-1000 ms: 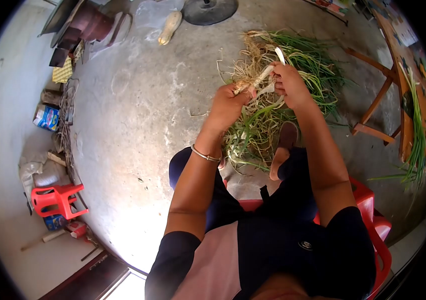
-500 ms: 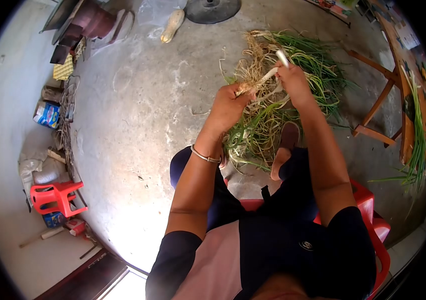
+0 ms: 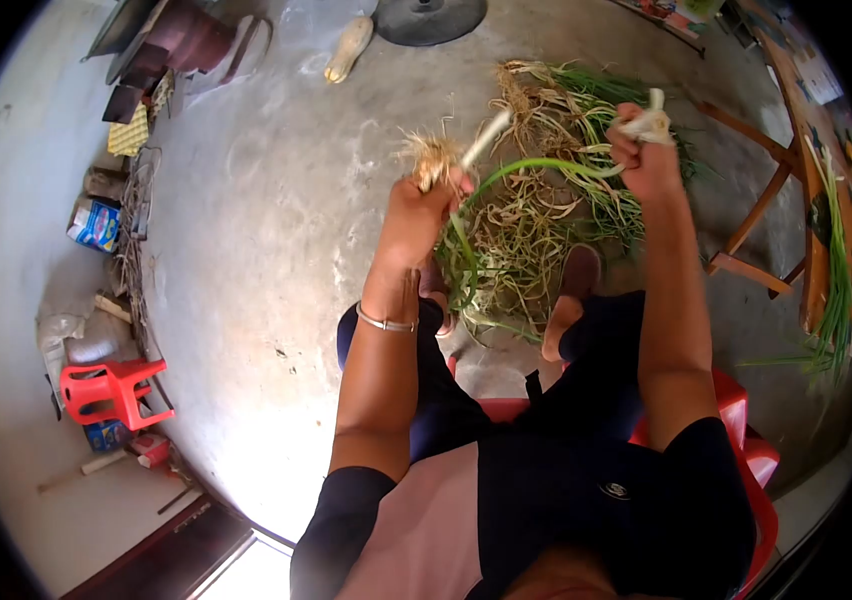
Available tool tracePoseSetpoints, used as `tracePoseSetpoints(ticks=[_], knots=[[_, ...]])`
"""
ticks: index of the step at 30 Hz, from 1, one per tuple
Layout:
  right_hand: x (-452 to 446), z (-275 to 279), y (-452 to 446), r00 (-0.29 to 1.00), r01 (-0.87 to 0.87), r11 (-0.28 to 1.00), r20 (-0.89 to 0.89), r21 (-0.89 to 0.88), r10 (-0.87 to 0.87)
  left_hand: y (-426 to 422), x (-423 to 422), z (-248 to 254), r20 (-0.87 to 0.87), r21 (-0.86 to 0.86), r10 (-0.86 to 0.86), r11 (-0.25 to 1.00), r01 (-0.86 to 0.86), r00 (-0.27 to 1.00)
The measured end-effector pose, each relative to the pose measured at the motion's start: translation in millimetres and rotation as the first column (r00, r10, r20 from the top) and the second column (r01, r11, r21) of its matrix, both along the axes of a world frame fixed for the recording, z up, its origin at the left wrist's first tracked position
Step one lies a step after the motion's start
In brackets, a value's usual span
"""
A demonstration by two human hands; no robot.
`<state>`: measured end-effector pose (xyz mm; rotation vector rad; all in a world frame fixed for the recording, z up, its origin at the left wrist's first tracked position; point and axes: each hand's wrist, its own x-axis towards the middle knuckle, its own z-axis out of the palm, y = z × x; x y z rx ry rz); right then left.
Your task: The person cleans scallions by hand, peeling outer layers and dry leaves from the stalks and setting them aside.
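My left hand (image 3: 419, 215) is closed around green onions, with a tuft of dry roots (image 3: 431, 155) poking out above the fingers. Beside the roots a white onion stem (image 3: 487, 137) slants up and to the right. A long green leaf (image 3: 546, 163) arches across from my left hand to my right. My right hand (image 3: 649, 165), also closed, grips a pale whitish piece of onion stalk (image 3: 652, 122) that sticks out at its top. Below both hands a pile of green onions (image 3: 536, 230) lies on the floor, tangled with yellowed leaves and roots.
A wooden table (image 3: 791, 150) stands at the right, with more green onions (image 3: 834, 270) hanging over its edge. A tan squash (image 3: 349, 50) and a round black base (image 3: 429, 20) are at the back. A red stool (image 3: 116, 390) stands by the left wall.
My hands have moved apart, the left to the left and the right up and to the right. A green leaf now spans between them, and the white stem shows at my left hand.
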<state>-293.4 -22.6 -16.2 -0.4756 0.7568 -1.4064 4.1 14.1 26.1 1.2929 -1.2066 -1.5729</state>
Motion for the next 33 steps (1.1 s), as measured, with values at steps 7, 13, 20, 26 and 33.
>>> tracePoseSetpoints(ticks=[7, 13, 20, 26, 33], knots=[[85, 8, 23, 0.267, -0.529, 0.842, -0.963, -0.106, 0.047, -12, -2, -2, -0.252, 0.041, 0.074, 0.997, -0.066, 0.965], [122, 18, 41, 0.529, -0.495, 0.869, -0.8, -0.021, 0.282, -13, -7, -4, -0.316, 0.027, 0.058, 0.998, -0.052, 0.947], [131, 1, 39, 0.635, -0.427, 0.904, -0.72, -0.028, 0.278, -12, -12, -3, -0.347, 0.053, 0.06, 0.998, -0.044, 0.936], [130, 12, 42, 0.634, -0.333, 0.942, -0.75, -0.044, 0.19, -13, -12, -10, -0.344, 0.027, 0.106, 0.994, -0.103, 0.933], [108, 25, 34, 0.889, -0.327, 0.942, -0.362, -0.07, 0.282, -11, -20, -12, -0.274, 0.018, 0.102, 0.995, -0.101, 0.956]])
